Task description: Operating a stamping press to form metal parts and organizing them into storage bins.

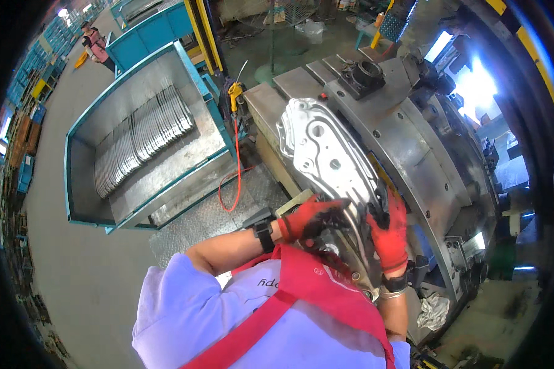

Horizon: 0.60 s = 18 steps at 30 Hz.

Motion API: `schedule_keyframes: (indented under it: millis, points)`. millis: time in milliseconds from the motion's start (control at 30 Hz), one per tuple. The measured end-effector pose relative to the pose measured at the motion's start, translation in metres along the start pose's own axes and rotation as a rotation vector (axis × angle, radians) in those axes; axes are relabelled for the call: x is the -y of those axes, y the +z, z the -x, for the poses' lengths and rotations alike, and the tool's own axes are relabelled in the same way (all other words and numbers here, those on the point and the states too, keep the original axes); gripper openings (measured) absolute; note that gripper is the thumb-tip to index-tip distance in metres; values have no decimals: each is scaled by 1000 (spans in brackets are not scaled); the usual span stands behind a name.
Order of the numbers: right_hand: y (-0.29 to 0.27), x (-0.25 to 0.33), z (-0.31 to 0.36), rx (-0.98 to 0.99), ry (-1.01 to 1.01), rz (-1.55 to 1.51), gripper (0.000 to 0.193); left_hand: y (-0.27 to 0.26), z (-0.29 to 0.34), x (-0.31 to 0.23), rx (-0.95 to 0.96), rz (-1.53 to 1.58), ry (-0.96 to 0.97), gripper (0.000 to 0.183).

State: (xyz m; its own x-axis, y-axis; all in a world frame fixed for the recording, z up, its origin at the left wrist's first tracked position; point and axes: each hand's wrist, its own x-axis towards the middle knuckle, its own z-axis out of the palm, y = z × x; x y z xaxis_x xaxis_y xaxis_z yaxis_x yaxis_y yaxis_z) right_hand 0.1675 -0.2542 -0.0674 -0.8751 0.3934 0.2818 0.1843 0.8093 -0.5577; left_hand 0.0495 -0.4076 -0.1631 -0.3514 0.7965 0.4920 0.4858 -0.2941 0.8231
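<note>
A stack of shiny stamped metal plates, long and curved with round holes and raised ribs, lies in front of me on the edge of a steel machine bed. I wear red gloves with dark palms and fingers. My left hand is closed at the near left edge of the stack, fingers pointing right. On the right, my right hand grips the near right edge, its thumb side against the plates. The undersides of the plates and some fingertips are hidden.
To the left stands a blue-framed metal bin with a row of upright metal plates. A yellow air gun hangs beside it on a red hose. The heavy steel die is at right, above a crumpled white rag. A person stands far left.
</note>
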Motion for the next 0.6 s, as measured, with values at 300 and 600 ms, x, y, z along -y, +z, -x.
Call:
schedule_keyframes:
  millis: [300, 600]
  points:
    - [44, -18, -33, 102, -79, 600, 77, -19, -71, 55, -265, 1237, -744, 34]
    - [84, -63, -34, 91, -71, 556, 69, -82, -69, 32, 152, -195, -698, 56]
